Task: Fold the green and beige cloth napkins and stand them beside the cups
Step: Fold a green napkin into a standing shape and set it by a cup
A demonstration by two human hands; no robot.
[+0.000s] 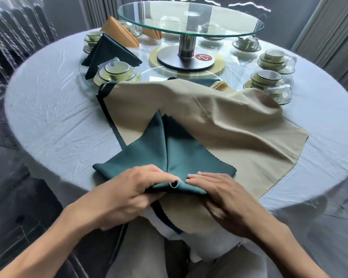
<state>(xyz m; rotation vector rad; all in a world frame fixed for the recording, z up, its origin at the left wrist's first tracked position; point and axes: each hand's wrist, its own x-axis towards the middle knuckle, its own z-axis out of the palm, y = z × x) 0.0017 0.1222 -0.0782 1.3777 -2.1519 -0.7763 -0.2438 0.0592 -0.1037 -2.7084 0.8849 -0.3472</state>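
Restaurant: round table (pixel 48 109), glass turntable (pixel 189 21), wrapped cups (pixel 117 72)

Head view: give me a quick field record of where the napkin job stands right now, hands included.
in work: green napkin, partly folded, lying on the spread beige napkin
left hand: grips the near folded edge of the green napkin
right hand: fingers flat, pressing the same edge
already standing: folded green napkin and orange napkin, beside wrapped cups at far left
wrapped cup sets without napkins: right side
centre: glass turntable, tag 21
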